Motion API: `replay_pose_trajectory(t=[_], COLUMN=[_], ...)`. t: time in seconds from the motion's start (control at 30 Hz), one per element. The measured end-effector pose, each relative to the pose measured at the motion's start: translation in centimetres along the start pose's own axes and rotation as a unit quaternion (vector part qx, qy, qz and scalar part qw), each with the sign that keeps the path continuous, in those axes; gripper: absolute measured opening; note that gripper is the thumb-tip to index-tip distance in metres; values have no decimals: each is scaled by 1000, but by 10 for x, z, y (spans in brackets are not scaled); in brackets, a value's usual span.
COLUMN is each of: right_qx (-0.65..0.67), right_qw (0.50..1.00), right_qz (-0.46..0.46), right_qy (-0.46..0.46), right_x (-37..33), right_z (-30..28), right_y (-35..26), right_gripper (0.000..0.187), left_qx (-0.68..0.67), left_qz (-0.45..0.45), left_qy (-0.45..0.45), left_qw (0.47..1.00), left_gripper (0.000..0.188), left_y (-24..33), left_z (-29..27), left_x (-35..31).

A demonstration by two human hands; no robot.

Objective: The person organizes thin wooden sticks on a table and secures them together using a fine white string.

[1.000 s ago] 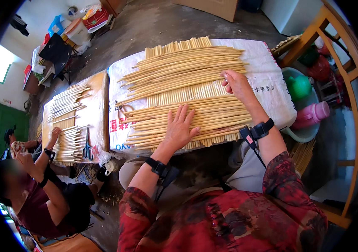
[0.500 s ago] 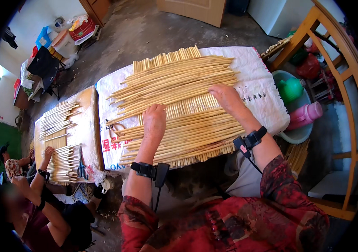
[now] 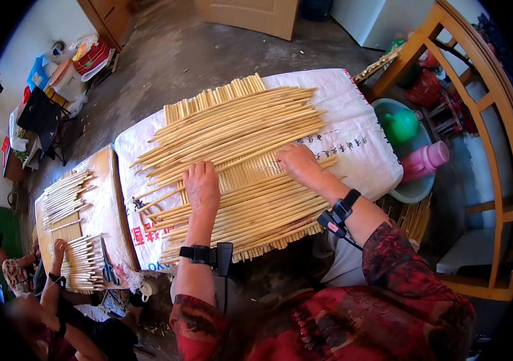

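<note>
On the cloth-covered table, long straw-coloured stalks lie crosswise over a layer of shorter upright stalks. They form a far group and a near group, with the upright layer showing between them. My left hand rests at the left of that gap, its fingers pressed together on a stalk at the far group's lower edge. At the gap's right side my right hand has its fingers curled in on the stalks; its fingertips are partly hidden. Dark-handled scissors lie by the stalks' left ends, partly covered.
On the left, a co-worker's hand touches thinner stalks on a second table; blue-handled scissors lie there. To the right stand a basin with green and pink plastic containers, and a wooden frame.
The whole view has shifted, so the table appears farther left and slightly tilted. Both my hands stay at the gap between the two stalk groups, the right one slightly nearer.
</note>
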State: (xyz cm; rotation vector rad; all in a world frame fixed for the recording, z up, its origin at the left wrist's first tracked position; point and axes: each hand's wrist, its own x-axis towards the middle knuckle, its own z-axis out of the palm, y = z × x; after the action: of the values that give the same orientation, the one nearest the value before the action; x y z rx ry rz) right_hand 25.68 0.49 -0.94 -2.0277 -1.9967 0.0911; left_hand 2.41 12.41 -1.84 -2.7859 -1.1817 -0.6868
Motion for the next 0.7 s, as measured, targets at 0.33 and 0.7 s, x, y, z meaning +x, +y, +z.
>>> replay_pose_trajectory(t=[0.33, 0.7], right_qx=[-28, 13], right_qw=[999, 998], right_qz=[8, 12], right_qy=[28, 64], right_x=[-7, -1], right_z=[7, -10], right_y=[0, -13], right_gripper=[7, 6], left_qx=[4, 6], left_qz=[3, 18], left_qy=[-12, -69], left_qw=[1000, 997], left_gripper=[5, 16], left_y=[0, 0], left_z=[8, 8], left_x=[1, -5])
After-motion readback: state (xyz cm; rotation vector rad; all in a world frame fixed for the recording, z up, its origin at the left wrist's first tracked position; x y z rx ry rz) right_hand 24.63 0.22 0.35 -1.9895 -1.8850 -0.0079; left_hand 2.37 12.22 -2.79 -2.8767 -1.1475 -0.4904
